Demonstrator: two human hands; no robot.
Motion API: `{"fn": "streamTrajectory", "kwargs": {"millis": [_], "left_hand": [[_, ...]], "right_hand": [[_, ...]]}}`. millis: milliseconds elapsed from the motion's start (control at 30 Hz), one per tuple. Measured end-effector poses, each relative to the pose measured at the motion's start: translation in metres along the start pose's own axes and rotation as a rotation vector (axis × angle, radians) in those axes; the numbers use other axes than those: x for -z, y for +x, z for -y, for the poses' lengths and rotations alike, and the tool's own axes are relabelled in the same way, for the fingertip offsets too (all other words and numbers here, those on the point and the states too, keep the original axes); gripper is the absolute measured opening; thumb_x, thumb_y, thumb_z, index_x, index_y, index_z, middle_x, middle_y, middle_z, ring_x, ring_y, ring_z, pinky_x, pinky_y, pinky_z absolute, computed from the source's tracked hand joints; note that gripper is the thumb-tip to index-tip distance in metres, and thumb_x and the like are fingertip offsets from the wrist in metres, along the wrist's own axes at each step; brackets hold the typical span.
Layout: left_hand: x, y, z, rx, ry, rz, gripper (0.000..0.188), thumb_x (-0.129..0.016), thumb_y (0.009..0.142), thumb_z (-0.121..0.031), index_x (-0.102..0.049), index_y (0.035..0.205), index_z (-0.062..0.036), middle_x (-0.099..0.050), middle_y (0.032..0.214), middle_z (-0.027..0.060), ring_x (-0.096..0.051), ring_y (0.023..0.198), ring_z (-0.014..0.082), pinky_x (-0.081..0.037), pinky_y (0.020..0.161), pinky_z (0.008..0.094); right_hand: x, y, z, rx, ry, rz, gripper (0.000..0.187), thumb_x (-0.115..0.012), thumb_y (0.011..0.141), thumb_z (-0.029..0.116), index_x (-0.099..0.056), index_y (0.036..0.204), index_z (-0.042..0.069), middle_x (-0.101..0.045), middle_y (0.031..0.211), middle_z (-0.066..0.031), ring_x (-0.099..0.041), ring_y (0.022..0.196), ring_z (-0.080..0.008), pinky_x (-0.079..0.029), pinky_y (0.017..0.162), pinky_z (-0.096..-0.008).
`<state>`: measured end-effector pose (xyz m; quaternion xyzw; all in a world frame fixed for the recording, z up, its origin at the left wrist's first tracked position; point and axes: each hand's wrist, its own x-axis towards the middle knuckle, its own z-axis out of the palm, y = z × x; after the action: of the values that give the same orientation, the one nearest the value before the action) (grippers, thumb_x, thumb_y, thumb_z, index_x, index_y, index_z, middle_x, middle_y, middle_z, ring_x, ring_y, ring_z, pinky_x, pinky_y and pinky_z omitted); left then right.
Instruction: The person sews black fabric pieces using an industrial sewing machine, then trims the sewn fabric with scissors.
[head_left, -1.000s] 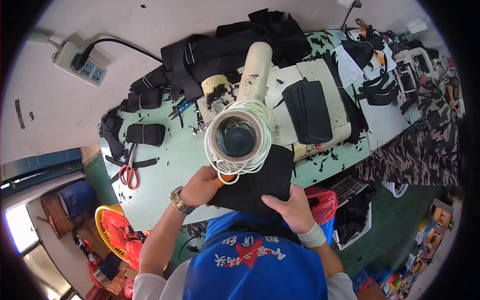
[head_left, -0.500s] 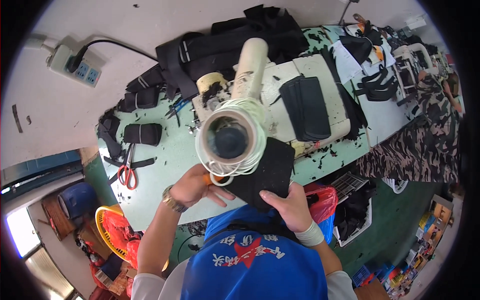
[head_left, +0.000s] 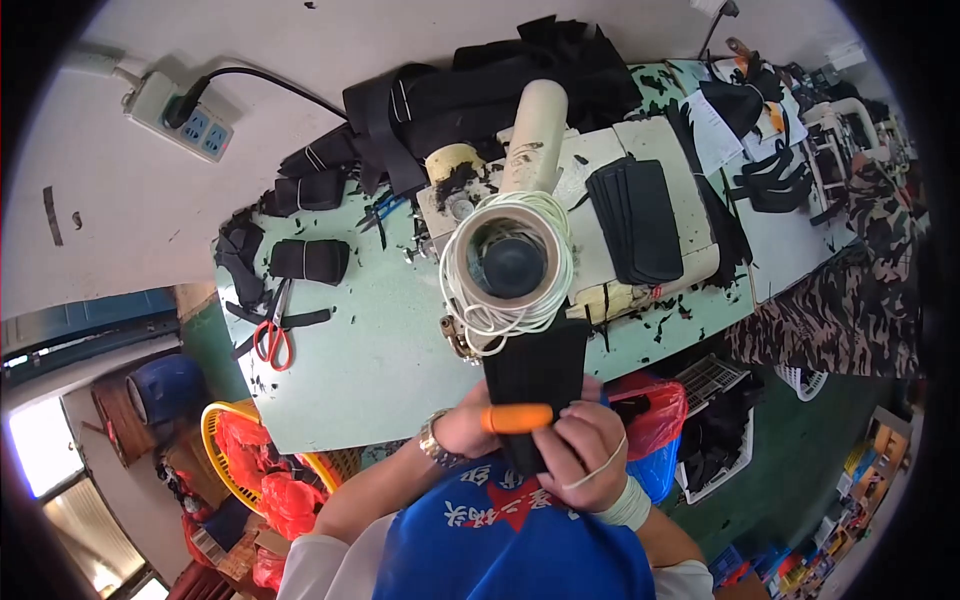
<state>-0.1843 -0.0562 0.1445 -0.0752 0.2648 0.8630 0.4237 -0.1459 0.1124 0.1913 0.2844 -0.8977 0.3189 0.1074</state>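
Note:
Both hands hold a stack of flat black fabric pieces [head_left: 538,365] upright in front of the blue apron [head_left: 480,545]. My left hand [head_left: 462,430] grips the stack from the left; an orange sleeve [head_left: 517,417], seemingly a finger cot on its thumb, lies across the front. My right hand [head_left: 585,455] is closed at the right edge, with a thin pale rubber band [head_left: 602,468] stretched over its fingers. More such bands wrap my right wrist. Just beyond, a thick bundle of white rubber bands [head_left: 460,290] hangs round the open end of a pale machine's tube [head_left: 535,130].
Red-handled scissors [head_left: 272,342] and a banded black bundle [head_left: 310,261] lie on the pale green table [head_left: 370,370]. Black pieces [head_left: 635,220] rest on the machine. A yellow basket [head_left: 210,430] with red bags stands at lower left, a white crate [head_left: 740,450] at lower right.
My left hand has come down from the hanging bands to the black stack. The stack has turned more upright. A band now stretches over my right hand's fingers.

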Motion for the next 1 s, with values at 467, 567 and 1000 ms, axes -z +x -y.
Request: {"fn": "streamTrajectory", "kwargs": {"millis": [467,567,1000], "left_hand": [[0.016,-0.035,-0.014,-0.125,0.224,-0.105,0.118,-0.071,0.065,-0.065,-0.012,0.147,-0.0034,-0.042,0.138,0.0178,-0.040,0.130,0.0289,-0.031,0.108,0.0444],[0.013,-0.027,-0.016,-0.327,0.217,-0.012,0.085,-0.065,0.083,-0.039,-0.019,0.145,-0.0033,-0.049,0.129,0.0229,-0.046,0.124,0.0325,-0.036,0.104,0.0447],[0.038,-0.024,-0.068,0.033,0.775,-0.362,0.043,-0.053,0.092,-0.008,-0.043,0.132,0.0038,-0.062,0.106,0.0075,-0.058,0.090,0.0088,-0.049,0.078,0.0235]], "right_hand": [[0.001,0.013,-0.008,-0.959,1.478,0.083,0.033,-0.051,0.092,0.011,-0.050,0.122,-0.005,-0.061,0.107,-0.0072,-0.059,0.092,-0.0093,-0.048,0.079,-0.0252],[-0.012,0.026,-0.008,-1.063,1.761,0.260,0.035,-0.046,0.097,0.018,-0.049,0.125,-0.003,-0.061,0.105,-0.0049,-0.059,0.090,-0.0102,-0.047,0.080,-0.0241],[-0.026,0.010,-0.019,-1.182,1.487,0.392,0.024,-0.050,0.094,0.013,-0.058,0.107,-0.006,-0.065,0.090,-0.0097,-0.064,0.075,-0.0150,-0.054,0.063,-0.0277]]}}
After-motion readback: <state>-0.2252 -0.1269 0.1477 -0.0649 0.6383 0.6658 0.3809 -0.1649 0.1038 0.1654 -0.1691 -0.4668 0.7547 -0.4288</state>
